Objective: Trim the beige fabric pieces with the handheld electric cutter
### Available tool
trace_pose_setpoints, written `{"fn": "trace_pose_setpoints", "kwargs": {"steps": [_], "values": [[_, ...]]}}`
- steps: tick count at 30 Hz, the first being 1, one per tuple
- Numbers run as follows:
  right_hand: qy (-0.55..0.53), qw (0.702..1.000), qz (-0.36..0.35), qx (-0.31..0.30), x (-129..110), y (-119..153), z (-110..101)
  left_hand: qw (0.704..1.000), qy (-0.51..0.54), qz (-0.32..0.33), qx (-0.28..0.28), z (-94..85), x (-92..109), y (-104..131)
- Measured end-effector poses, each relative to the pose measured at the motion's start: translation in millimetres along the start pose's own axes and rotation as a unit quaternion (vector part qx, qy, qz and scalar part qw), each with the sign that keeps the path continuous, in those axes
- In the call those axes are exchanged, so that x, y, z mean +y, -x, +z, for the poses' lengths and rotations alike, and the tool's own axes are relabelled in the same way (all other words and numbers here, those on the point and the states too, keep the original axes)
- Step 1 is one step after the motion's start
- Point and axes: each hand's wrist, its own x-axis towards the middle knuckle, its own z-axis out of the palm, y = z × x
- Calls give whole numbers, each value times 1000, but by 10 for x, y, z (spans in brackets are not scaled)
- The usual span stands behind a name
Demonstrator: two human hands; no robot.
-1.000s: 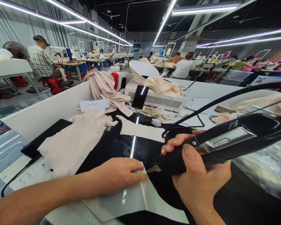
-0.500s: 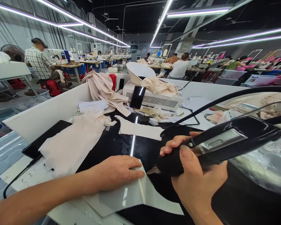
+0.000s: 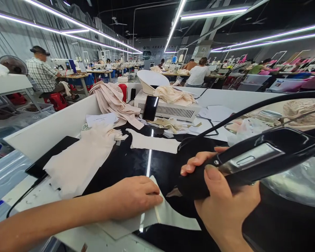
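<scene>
My left hand [image 3: 135, 196] rests at the front of the glossy black work surface, its fingertips closed on the edge of a pale cut fabric piece [image 3: 174, 217]. A narrow cream strip runs along a fold or seam in that piece, by my fingertips. My right hand [image 3: 223, 206] is wrapped round a black corded iron [image 3: 275, 157] with a silver plate on its side. The iron's rounded black end is just right of the fabric; its underside is hidden. Beyond both hands lies another pale cut piece [image 3: 153, 141], flat on the black surface.
Left of my hands is a stack of pale fabric pieces [image 3: 77, 161], beside a black flat device [image 3: 51, 154]. A phone [image 3: 150, 108] leans on a white vented box [image 3: 170, 109]. The iron's cable [image 3: 246, 108] arches across the right. Clear plastic bags [image 3: 299, 182] lie far right.
The fabric's upper edge under my left hand now stands up slightly, and its right tail has shifted a little left. The iron has moved slightly right. The whole view has shifted a little.
</scene>
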Motion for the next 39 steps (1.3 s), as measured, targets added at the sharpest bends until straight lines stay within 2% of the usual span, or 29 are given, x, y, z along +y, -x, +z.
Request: {"fn": "trace_pose_setpoints", "kwargs": {"steps": [7, 18, 23, 27, 31, 35, 39], "values": [[22, 1000, -15, -16, 27, 46, 1, 1000, -19, 6, 20, 33, 9, 28], [22, 1000, 14, 8, -19, 64, 12, 999, -18, -14, -35, -39, -9, 68], [29, 999, 1, 35, -122, 43, -84, 999, -9, -16, -41, -88, -24, 68], [55, 998, -10, 30, -155, 69, -203, 999, 16, -27, -36, -37, 41, 17], [75, 997, -24, 19, -159, 99, -280, 995, 46, -52, -74, 9, 101, -40], [85, 996, -17, 16, -175, 109, -289, 991, 53, -69, -99, 9, 107, -48], [79, 997, -22, 16, -178, 120, -269, 992, 35, -72, -95, -25, 124, -31]]}}
